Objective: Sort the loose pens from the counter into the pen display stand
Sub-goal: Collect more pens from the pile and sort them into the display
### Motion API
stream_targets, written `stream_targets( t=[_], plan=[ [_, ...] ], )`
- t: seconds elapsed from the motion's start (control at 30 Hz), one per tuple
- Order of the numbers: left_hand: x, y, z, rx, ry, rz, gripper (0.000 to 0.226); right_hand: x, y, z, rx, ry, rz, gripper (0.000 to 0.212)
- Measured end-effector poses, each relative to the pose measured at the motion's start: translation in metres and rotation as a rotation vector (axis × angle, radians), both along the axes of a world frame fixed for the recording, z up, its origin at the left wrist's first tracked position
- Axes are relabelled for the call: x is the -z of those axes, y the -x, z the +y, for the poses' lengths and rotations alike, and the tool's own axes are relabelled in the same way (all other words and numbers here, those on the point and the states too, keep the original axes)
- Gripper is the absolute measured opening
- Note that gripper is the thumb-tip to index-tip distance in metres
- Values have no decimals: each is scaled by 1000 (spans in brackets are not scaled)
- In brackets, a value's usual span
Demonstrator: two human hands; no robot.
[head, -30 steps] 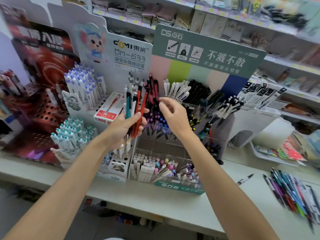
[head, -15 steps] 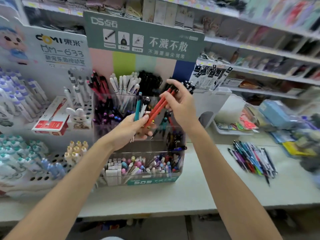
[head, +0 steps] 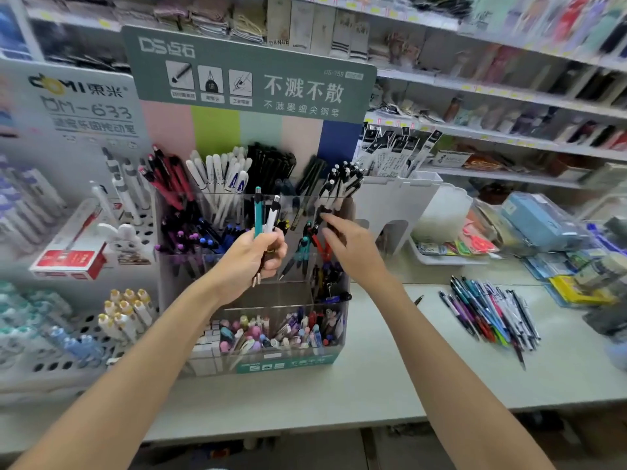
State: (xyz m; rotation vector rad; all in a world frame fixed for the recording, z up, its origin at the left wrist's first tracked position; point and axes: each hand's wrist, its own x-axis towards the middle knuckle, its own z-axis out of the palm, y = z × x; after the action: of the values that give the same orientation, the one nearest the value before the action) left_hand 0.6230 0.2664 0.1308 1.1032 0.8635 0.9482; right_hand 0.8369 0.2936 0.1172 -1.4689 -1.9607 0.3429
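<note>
My left hand [head: 251, 257] grips a few upright pens [head: 266, 217], one teal, one white, one dark, in front of the clear pen display stand [head: 325, 296]. Beside it, my right hand [head: 349, 244] is stretched out with relaxed fingers and holds nothing, its fingertips by the stand's right middle compartment, where red pens [head: 320, 244] lean among teal ones. A pile of loose pens [head: 492, 310] of mixed colours lies on the counter [head: 373, 385] to the right. One dark pen [head: 419, 299] lies alone between the stand and the pile.
A white holed pen rack [head: 84, 334] with blue and gold-capped pens stands left of the stand. A red box [head: 73, 254] sits on it. A white holder [head: 400, 205], a tray of small packets [head: 451, 249] and pencil cases [head: 539, 222] crowd the right. Shelves run behind.
The red pens that my right hand pulled from my left hand's bundle now stand in the stand's right compartment. My right hand has let go; my left holds fewer pens.
</note>
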Motion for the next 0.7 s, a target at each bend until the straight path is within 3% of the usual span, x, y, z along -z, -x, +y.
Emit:
stream_targets(
  t=[0.23,0.4,0.47,0.6,0.7],
  plan=[
    [-2,-6,5,49,-98,113,26,-38,13,2,46,-267,197,32],
    [-10,-19,6,148,-125,59,36,-62,31,-10,-181,90,418,39],
    [-11,-20,6,145,-122,87,42,-66,29,-15,-217,58,449,31],
    [-11,-10,13,-40,-91,158,30,-87,3,-8,24,-167,764,18],
    [-12,-5,15,-138,52,-15,24,-93,-13,9,219,-357,620,21]
  ],
)
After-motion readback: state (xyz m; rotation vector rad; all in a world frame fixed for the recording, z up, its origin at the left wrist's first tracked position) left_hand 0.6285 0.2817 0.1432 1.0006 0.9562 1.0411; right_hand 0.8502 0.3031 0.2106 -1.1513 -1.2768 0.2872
